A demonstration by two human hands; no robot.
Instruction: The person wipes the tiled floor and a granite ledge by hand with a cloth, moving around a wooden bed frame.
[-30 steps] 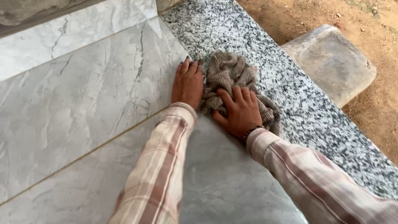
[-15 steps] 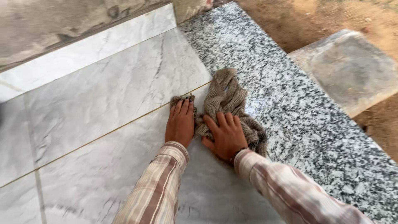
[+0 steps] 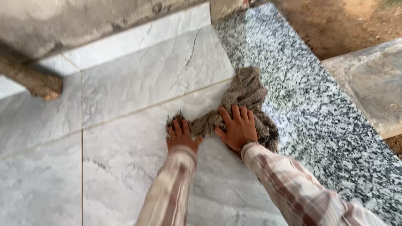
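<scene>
Dragging the grey-brown cloth (image 3: 245,104) toward me and to the left, I now have both hands well onto the pale marble tiles (image 3: 138,88), where a second ago they sat at the edge of the speckled granite border (image 3: 318,113). My left hand (image 3: 181,136) lies flat on the near-left corner of the cloth, fingers (image 3: 176,125) close together and pressed down, pinning only a small bunched end of it. My right hand (image 3: 238,127) rests palm down on the middle of the cloth, fingers slightly spread and pushing into the fabric, not pinching it. The cloth trails away from my hands to the far right, its loose end at the seam between marble and granite (half a second ago more of it lay on the granite). So the wiping has shifted off the border and across the grout line (image 3: 184,98) onto the nearer tile. The tile under my wrists looks dull and dry; I cannot tell whether the cloth is damp. Far left, a rough concrete wall (image 3: 83,25) and a brown log-like piece (image 3: 35,81) sit well apart from my hands. Bare earth (image 3: 335,25) lies beyond the granite on the right.
</scene>
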